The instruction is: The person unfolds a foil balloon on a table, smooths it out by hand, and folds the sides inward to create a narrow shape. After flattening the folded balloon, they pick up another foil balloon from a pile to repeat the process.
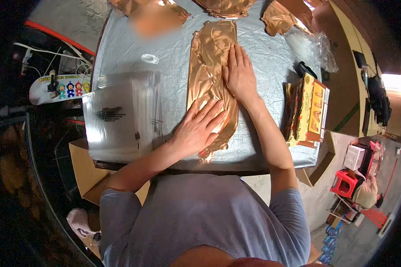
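Note:
A long folded piece of copper-gold foil [208, 66] lies lengthwise on the silver-covered table [133, 49]. My left hand [198, 127] lies flat on the near end of the foil, fingers spread. My right hand [239, 73] presses flat on the foil's right edge near its middle, fingers pointing away from me. Neither hand grips anything.
A stack of clear plastic bags [120, 115] lies at the table's left. Printed cards marked FALL [311, 111] stand at the right edge. More gold foil pieces [280, 18] and a crumpled clear bag [312, 46] lie at the far side. A cardboard box [82, 171] sits below left.

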Action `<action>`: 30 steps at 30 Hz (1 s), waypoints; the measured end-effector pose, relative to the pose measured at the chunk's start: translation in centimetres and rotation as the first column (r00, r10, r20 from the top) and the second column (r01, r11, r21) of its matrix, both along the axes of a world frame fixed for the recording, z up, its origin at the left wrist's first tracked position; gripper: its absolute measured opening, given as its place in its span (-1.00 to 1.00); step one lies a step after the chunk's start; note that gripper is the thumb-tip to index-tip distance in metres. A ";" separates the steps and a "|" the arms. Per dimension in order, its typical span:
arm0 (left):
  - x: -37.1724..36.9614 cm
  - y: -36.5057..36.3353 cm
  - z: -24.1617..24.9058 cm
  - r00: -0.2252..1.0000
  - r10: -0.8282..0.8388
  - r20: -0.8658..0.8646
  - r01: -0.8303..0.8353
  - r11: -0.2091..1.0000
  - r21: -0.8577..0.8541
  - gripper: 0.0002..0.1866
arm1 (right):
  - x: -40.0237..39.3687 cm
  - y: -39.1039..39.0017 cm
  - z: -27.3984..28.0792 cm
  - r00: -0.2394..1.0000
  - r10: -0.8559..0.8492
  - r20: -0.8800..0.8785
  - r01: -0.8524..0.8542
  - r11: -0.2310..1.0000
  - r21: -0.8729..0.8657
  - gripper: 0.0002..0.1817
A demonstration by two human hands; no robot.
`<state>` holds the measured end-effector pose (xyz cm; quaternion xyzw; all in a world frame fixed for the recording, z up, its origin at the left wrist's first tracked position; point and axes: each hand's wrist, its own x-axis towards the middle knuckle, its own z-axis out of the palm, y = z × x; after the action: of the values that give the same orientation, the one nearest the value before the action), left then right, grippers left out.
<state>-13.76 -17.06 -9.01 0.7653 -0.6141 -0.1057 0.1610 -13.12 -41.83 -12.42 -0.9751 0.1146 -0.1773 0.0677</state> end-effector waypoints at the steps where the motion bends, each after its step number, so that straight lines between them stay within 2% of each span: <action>1: 0.0 0.0 -0.1 1.000 0.000 -0.004 0.000 1.000 0.009 -0.14 | 0.0 0.0 -0.1 1.000 0.002 -0.006 -0.002 1.000 0.005 -0.31; 12: -0.2 0.2 -0.4 0.999 -0.001 0.040 0.002 1.000 -0.019 -0.18 | -0.5 -0.1 -0.7 1.000 -0.005 0.015 0.005 0.999 -0.032 -0.30; 14: -0.2 0.1 -0.6 0.998 0.001 0.060 0.000 1.000 -0.016 -0.19 | -0.7 0.1 1.0 0.990 0.007 0.138 -0.032 0.983 0.181 -0.29; 15: -0.2 0.2 -0.6 0.997 -0.002 0.080 0.002 1.000 0.003 -0.20 | -1.1 0.4 1.6 0.974 0.032 0.224 -0.085 0.970 0.229 -0.32; 20: -0.2 0.1 -1.3 0.998 -0.002 0.069 0.004 1.000 -0.026 -0.25 | -4.9 3.6 6.3 0.974 0.071 0.215 -0.151 0.910 0.385 -0.39; 23: -0.1 0.3 -1.2 0.998 -0.016 0.058 0.017 1.000 -0.017 -0.29 | -7.1 4.8 7.5 0.982 0.111 0.156 -0.166 0.899 0.406 -0.41; 28: 0.5 0.1 -0.1 1.000 -0.027 0.013 0.026 0.998 0.050 -0.33 | -9.3 6.3 8.6 0.992 0.100 0.079 -0.127 0.829 0.545 -0.44; 30: 0.7 -0.1 -0.7 0.993 0.059 -0.106 -0.078 0.980 -0.184 -0.36 | -10.1 6.5 8.9 0.992 0.087 0.093 -0.124 0.818 0.561 -0.44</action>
<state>-13.05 -17.21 -9.75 0.7612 -0.5857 -0.0801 0.2666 -23.18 -35.29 -3.57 -0.9100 0.1056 -0.1620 0.3668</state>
